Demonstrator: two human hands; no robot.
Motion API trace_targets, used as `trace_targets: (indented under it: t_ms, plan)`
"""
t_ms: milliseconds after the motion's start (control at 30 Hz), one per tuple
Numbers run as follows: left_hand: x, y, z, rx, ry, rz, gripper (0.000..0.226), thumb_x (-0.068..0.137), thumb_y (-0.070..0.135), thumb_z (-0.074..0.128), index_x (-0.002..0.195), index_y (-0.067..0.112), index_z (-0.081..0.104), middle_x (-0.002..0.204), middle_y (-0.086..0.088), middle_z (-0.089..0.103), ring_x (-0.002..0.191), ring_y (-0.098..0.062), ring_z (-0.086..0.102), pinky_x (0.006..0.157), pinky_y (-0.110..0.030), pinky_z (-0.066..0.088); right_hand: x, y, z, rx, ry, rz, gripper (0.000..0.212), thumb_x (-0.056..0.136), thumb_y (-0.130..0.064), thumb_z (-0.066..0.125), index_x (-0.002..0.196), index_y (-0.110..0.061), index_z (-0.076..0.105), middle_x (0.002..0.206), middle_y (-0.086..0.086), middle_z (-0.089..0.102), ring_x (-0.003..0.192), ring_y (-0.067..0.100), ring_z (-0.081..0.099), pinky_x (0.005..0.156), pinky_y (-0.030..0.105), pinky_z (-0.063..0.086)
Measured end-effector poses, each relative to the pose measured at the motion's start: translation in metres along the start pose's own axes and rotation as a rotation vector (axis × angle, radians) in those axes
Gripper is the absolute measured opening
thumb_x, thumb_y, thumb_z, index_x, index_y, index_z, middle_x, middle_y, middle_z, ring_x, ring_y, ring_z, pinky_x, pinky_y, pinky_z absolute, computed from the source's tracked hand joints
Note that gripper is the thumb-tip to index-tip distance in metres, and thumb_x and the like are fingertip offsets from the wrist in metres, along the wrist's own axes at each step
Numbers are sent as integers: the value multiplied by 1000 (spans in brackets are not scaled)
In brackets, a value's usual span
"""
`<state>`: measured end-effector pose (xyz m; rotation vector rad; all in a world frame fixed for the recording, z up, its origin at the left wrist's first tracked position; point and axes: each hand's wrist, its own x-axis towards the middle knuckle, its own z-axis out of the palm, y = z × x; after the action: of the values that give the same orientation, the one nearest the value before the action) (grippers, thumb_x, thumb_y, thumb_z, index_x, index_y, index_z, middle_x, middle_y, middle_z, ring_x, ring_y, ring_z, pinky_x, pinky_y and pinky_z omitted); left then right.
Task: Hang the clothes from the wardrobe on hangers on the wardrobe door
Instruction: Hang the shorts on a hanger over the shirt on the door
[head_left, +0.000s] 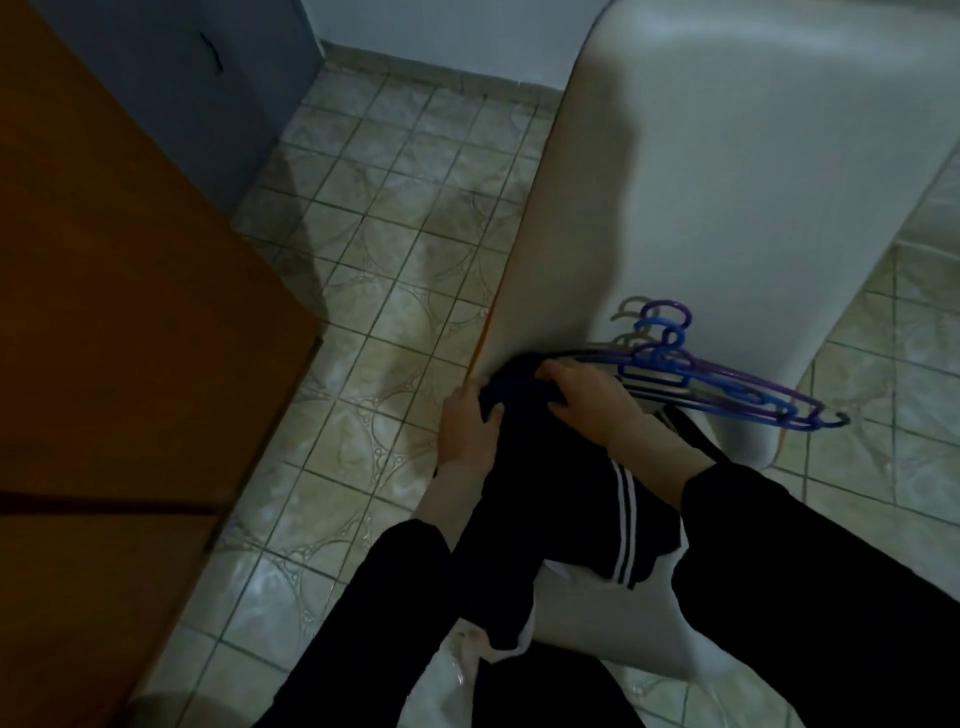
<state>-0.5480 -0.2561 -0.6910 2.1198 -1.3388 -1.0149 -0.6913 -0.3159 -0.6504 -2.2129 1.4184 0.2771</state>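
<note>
Two hands met over a dark garment with white stripes (561, 499), held up against the near edge of the white wardrobe door (675, 182). The left hand (470, 428) had its grip curled round the garment's top left side, fingers tucked into the cloth. The right hand (592, 397) lay over the top of the bunched cloth, fingers bent down onto it and holding it; whether it also held the hangers I could not tell. Both forearms, in black sleeves, reached forward and up from the bottom of the view. A bunch of purple and blue plastic hangers (691, 374) stuck out to the right from behind the right hand, lying against the door's face. Open tiled floor (395, 249) lay between the door's edge and the brown wooden wardrobe side (119, 312) on the left.
</note>
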Motion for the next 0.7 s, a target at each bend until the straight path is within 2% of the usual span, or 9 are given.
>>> trace_targets:
  t_ms: [133,267,333,467,567,700]
  plan:
    - [12,-13,21,66,-2,8,42,95,21,49,135,12,42,132,-10,47,122,-25,41,101,-35,39,16,3,23,42,-5,-32,47,92,-17,53,136,-17,38,140,3,44,122,23,49,90,39,48]
    - [16,-26,34,72,45,25,46,97,19,45,141,12,33,146,-8,32,132,-24,33,109,-34,32,28,10,42,17,-41,-47,59,93,-22,53,144,-20,25,153,-1,27,137,20,32,101,40,42]
    - [21,-32,36,81,89,22,49,97,20,45,142,12,30,150,-10,25,135,-25,27,110,-35,29,34,14,49,-1,-29,-40,61,93,-27,53,145,-20,23,151,1,29,136,21,32,102,38,38]
    - [32,-39,40,-27,105,20,45,92,21,54,134,9,43,130,-13,49,121,-27,45,102,-40,38,44,17,57,-52,34,-37,58,91,-30,56,142,-19,31,139,6,43,128,24,40,101,35,37]
    - [32,-41,37,-154,139,19,34,86,15,63,119,11,58,115,-12,56,109,-26,53,95,-39,44,48,17,57,-22,101,-49,38,89,-24,60,126,-17,52,124,6,54,115,25,50,92,34,42]
    - [30,-43,27,-271,134,21,25,78,12,71,102,9,68,103,-12,63,97,-28,60,87,-43,50,43,17,49,53,101,-81,24,89,-20,59,113,-15,61,112,6,56,104,25,55,82,35,45]
